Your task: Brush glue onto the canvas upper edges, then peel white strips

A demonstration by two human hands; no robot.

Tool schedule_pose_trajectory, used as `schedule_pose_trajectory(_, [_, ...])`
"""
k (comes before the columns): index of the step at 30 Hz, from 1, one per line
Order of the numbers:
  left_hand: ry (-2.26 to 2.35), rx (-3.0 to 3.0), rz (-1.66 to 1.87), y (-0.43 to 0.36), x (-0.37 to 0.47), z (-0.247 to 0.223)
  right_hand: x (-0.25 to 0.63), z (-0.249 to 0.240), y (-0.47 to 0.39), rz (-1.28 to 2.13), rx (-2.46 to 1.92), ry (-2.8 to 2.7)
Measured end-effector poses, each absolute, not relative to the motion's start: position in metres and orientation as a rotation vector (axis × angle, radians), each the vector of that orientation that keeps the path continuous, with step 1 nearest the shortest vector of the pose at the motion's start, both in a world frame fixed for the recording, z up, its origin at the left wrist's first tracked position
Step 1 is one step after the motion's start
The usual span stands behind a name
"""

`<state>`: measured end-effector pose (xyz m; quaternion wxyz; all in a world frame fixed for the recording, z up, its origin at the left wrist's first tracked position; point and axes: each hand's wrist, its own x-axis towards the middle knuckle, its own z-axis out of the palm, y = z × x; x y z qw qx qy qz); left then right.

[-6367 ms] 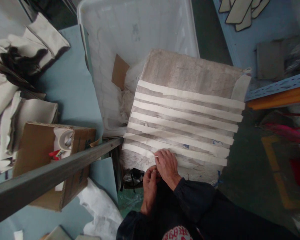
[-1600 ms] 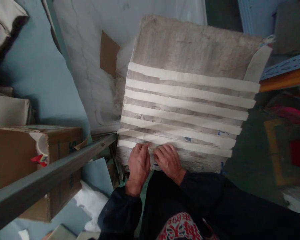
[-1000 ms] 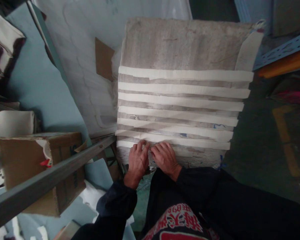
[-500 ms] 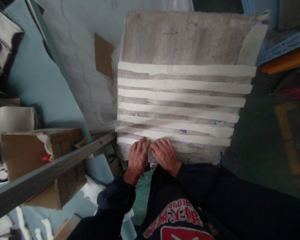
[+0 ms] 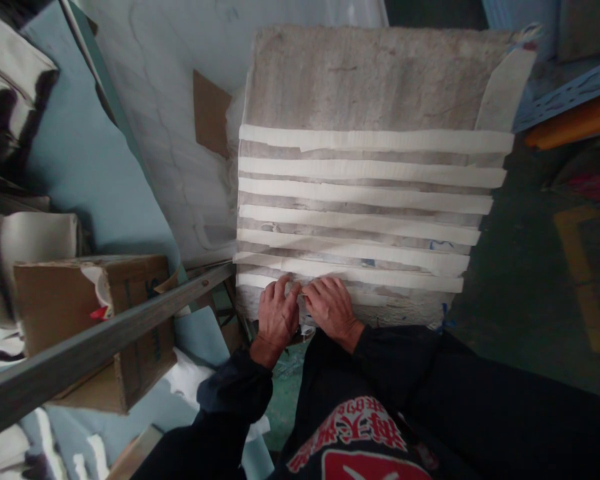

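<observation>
Several long cream-white strips (image 5: 375, 193) lie side by side across a worn grey-brown padded board (image 5: 380, 80). At the board's near edge, the lowest white strip (image 5: 253, 283) runs under my fingers. My left hand (image 5: 279, 313) has its fingers bent and closed on this strip, thumb side inward. Close beside it, my right hand (image 5: 333, 305) is closed on the same strip, its fingertips almost meeting the left ones. The fingers cover the part of the strip between the hands. The strips' right ends stick out past the board's edge.
At left, a cardboard box (image 5: 70, 307) sits behind a long grey rail (image 5: 105, 347) that reaches the board. Folded pale fabric pieces (image 5: 35, 243) lie on a light-blue surface (image 5: 95, 153). A blue perforated metal beam (image 5: 575, 93) and an orange bar (image 5: 570, 133) stand at right.
Both hands stay at almost the same place on the lowest strip, with only slight finger movement. The view has shifted slightly, so the things at left appear a little further right.
</observation>
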<state>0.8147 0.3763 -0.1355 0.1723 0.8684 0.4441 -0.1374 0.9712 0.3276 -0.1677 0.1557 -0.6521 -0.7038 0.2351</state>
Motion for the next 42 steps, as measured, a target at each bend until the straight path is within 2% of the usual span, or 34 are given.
schedule_pose_trajectory(8, [1.225, 2.371, -0.333, 0.395, 0.823, -0.132, 0.972, -0.169, 0.326, 0.688, -1.871, -2.023])
schedule_pose_trajectory(24, [0.959, 2.403, -0.544, 0.438, 0.832, -0.133, 0.973, -0.166, 0.32, 0.649, -1.885, -2.009])
schedule_pose_trajectory(30, [0.795, 2.403, -0.498, 0.437, 0.82, -0.124, 0.972, -0.163, 0.318, 0.661, -1.909, -1.968])
schedule_pose_trajectory(42, [0.724, 2.471, -0.309, 0.426, 0.812, -0.136, 0.965, -0.165, 0.323, 0.885, -2.034, -2.018])
